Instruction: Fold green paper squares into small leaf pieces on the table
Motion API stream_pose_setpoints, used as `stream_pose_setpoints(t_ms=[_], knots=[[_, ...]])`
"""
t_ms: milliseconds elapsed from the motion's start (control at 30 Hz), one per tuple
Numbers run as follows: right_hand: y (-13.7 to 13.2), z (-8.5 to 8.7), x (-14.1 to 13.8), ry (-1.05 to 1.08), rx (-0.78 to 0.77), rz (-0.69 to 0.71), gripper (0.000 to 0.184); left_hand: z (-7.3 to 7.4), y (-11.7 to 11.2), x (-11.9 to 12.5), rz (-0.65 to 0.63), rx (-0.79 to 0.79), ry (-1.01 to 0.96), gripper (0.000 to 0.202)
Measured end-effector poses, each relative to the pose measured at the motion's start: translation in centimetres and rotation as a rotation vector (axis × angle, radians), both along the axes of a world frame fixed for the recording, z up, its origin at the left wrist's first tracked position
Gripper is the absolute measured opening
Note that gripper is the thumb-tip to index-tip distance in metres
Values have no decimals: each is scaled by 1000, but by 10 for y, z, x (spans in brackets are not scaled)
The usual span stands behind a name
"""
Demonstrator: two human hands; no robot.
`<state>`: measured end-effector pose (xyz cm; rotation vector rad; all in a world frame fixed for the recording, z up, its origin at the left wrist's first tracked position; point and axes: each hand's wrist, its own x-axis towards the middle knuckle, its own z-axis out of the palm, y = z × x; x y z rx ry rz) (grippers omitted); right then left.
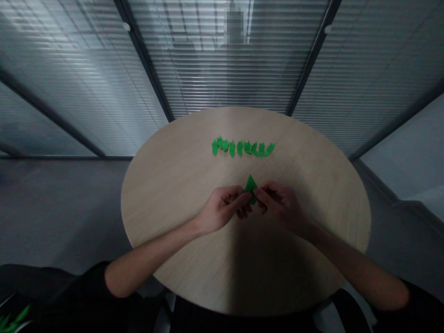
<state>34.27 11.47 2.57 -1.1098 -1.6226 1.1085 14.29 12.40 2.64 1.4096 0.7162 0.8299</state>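
A small green folded paper piece (pixel 250 183) with a pointed top is held between both hands, just above the middle of the round table. My left hand (pixel 225 206) pinches its left side between thumb and fingers. From the other side, my right hand (pixel 279 203) grips its right edge the same way. The fingers cover part of the piece. Farther out on the table lies a row of several small green folded paper pieces (pixel 240 148), each with pointed tips, some touching their neighbours.
The round wooden table (pixel 166 185) carries the row and ends in a curved edge. Behind it stand glass panels with blinds (pixel 225 83) in dark frames. Something green and leaf-like (pixel 17 319) shows at the bottom left corner. Grey floor (pixel 69 203) surrounds the table.
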Motion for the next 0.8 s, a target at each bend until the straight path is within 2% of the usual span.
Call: stream_pose_setpoints(t_ms=[100, 233, 633, 800], knots=[[-1, 0, 1, -27, 28, 19, 35, -1, 0, 1, 2, -9, 12, 45], [-3, 0, 3, -28, 26, 45, 34, -1, 0, 2, 64, 9, 36, 42], [2, 0, 3, 43, -49, 81, 28, -2, 3, 0, 135, 51, 17, 39], [1, -1, 3, 58, -8, 59, 29, -7, 2, 2, 163, 125, -44, 26]])
